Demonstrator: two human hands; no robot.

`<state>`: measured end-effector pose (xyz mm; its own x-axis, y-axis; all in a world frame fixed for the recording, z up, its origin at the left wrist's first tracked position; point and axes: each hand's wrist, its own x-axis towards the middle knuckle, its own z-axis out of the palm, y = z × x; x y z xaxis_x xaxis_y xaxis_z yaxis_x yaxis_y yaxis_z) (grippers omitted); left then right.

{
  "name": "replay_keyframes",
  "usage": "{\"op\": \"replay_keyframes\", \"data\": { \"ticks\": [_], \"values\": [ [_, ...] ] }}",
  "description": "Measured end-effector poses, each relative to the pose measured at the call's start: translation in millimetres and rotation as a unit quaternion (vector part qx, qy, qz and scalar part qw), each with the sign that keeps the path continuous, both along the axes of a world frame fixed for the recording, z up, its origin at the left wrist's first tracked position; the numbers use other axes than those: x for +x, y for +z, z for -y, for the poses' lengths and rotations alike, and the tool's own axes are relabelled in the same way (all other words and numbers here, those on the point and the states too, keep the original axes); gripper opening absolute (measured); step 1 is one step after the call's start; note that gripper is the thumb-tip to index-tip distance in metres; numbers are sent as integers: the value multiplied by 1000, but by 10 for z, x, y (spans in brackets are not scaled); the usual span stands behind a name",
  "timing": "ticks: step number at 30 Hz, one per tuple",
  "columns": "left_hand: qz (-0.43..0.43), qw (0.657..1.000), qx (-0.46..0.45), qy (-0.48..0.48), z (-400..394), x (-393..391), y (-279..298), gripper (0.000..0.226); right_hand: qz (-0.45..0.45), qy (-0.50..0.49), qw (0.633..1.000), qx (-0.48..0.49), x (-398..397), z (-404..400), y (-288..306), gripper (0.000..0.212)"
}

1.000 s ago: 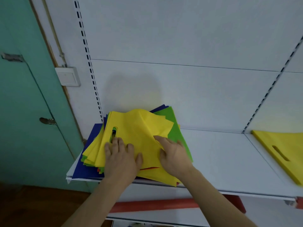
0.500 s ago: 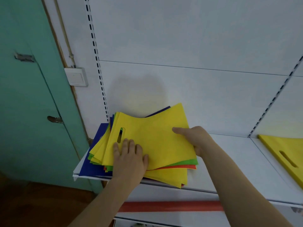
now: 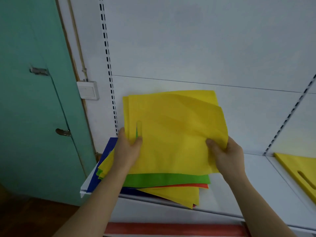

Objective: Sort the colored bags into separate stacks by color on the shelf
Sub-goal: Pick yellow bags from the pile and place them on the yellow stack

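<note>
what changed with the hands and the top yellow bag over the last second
Both hands went from lying flat on the pile to gripping the top yellow bag: left hand at its handle edge, right hand at its right edge, lifting it. The mixed pile and the far yellow bag stayed put.

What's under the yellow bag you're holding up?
Under the yellow bag, a green bag shows, then an orange edge, more yellow and blue at the bottom. How many lie there is hidden.
</note>
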<state>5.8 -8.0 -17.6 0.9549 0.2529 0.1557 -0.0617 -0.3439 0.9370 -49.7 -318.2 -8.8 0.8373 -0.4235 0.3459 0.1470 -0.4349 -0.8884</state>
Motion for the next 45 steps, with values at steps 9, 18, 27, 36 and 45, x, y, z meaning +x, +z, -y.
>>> {"op": "replay_keyframes", "data": {
  "ticks": [9,18,27,36,45],
  "values": [
    [103,983,-90,-119,55,-2,-78,23,-8,10,993,117,-94,60,-187,33],
    [115,991,-12,-70,225,-21,-73,28,55,-111,991,47,-272,133,-196,32],
    [157,977,-36,-140,1530,-268,-134,32,69,-275,955,-91,-1356,1030,-385,23],
    [190,929,53,-312,3157,-980,-189,30,15,-397,911,-111,-2654,2320,-436,32],
    [174,920,123,-330,4635,-1735,-420,32,-79,-383,904,-172,-3469,3832,-563,47]
  ]
}}
